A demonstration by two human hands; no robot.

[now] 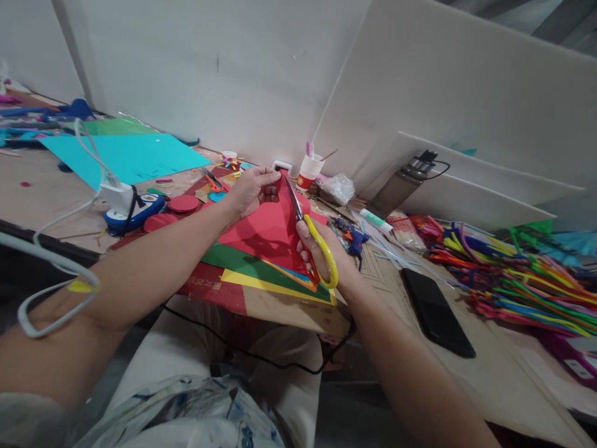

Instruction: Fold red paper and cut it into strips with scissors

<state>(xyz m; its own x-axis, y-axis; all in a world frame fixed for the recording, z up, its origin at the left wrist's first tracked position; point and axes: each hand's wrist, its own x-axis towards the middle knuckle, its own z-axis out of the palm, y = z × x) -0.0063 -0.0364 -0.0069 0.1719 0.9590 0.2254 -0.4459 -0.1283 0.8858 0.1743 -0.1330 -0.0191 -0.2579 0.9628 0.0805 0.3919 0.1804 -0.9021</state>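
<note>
My left hand [255,190] pinches a piece of red paper [284,194] between thumb and fingers, above the table. Yellow-handled scissors [325,247] are in my right hand [311,249], their blades pointing up and away toward the held paper by my left fingertips. Whether the blades touch the paper is hard to make out. Under both hands lies a stack of coloured sheets: a red sheet [254,227] on top, then a green sheet [233,260] and a yellow sheet [280,287], with slivers of blue and orange between.
Red discs [183,203] and a blue device [135,213] with a cable lie left, before a turquoise sheet [125,158]. A paper cup [310,171] stands behind the hands. Rightward are a bottle [401,183], a glue stick [375,221], a black phone [436,311] and colourful pipe cleaners [532,280].
</note>
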